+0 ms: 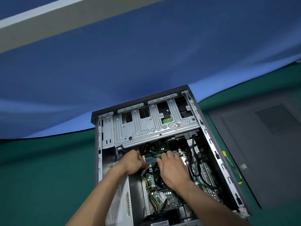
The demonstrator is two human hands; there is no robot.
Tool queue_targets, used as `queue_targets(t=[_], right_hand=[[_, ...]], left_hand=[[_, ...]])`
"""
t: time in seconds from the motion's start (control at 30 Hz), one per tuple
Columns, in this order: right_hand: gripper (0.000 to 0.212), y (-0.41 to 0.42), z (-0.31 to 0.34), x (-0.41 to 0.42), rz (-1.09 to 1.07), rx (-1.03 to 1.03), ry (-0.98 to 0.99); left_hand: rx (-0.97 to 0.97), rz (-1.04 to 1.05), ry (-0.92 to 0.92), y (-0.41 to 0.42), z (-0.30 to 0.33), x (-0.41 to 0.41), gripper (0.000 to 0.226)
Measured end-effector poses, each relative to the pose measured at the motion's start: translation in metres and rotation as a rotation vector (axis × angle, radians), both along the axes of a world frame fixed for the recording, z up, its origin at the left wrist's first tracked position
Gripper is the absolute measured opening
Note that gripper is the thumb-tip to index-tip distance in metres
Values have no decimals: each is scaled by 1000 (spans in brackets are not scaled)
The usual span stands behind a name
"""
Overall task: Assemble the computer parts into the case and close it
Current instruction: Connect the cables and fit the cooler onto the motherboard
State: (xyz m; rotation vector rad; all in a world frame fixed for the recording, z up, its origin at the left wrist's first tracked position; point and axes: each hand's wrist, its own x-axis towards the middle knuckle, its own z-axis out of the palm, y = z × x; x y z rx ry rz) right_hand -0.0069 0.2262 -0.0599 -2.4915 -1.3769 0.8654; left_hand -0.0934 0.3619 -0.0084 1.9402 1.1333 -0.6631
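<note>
Inside our open grey metal computer case (210, 136), our left hand (132, 162) pinches a red-tipped cable (146, 165); our right hand (172, 170) presses green memory sticks (156, 154) with curled fingers.

Repair workbench, green mat (40, 176), blue backdrop (130, 62), opened computer case (216, 154)

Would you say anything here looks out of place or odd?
Nothing looks damaged. The case lies open with both hands inside, its side panel flat on the green mat to the right, over a yellow cable.
</note>
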Motion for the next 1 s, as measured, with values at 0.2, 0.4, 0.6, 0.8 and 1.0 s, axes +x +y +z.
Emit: queue_targets(t=[0.2, 0.4, 0.6, 0.8, 1.0], right_hand=[[48, 0, 0, -1, -1, -1, -13], [49, 1, 3, -2, 5, 3, -27], [49, -2, 5, 1, 4, 4, -5], [49, -2, 8, -3, 30, -22, -34], [49, -3, 9, -1, 35, -29, -17]], left_hand=[[-94, 285, -203, -6, 16, -12, 18], [112, 473, -418, -11, 24, -22, 21], [384, 610, -396, -23, 22, -34, 38], [438, 280, -10, -21, 28, -37, 26], [536, 34, 84, -19, 29, -19, 23]])
